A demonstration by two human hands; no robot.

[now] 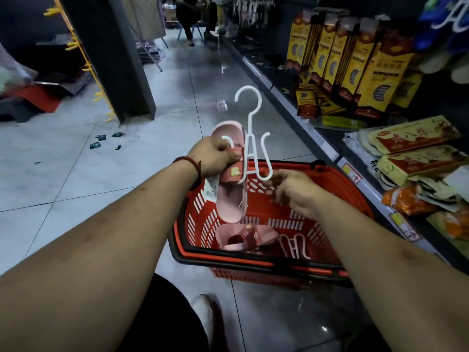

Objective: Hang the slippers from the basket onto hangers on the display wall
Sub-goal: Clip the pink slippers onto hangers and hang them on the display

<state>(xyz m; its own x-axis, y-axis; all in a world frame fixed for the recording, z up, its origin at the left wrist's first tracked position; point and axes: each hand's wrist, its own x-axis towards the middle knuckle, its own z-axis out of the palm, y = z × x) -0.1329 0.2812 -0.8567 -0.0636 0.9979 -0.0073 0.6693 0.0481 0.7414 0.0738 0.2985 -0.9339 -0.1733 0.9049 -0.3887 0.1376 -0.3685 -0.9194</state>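
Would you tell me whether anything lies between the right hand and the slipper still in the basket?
Nothing visible does. The slipper lies uncovered on the basket floor, below the right hand. A spare hanger lies beside it, and the other slipper, gripped by the left hand, hangs off to the side.

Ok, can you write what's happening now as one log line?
left hand grips pink slipper | white hanger upright against it | right hand at hanger's lower hook, grip unclear | second slipper in basket
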